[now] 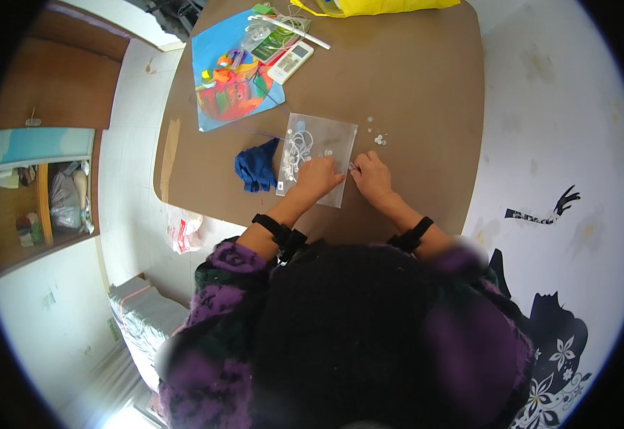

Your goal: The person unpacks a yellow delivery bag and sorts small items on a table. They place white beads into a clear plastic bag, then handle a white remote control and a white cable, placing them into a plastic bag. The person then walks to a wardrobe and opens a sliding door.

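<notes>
A clear plastic zip pouch (333,131) lies on the brown table before me, with white cords (302,145) and several small round white pieces at its left side. My left hand (318,177) rests over the lower middle of the pouch, its thumb towards the right edge; whether it grips the pouch is unclear. Just beyond that edge, my right hand (372,176) pinches a small clear or whitish piece (351,167) between thumb and fingertips. Several small white discs (380,140) lie on the table above my right hand. To the left of the pouch is a crumpled dark blue cloth (258,166).
A blue sheet with a colourful picture (204,53) lies at the back left, bearing bright small pieces. By it are a white remote control (291,63), a white stick (312,39) and tangled cords. A yellow bag (387,6) sits at the far edge.
</notes>
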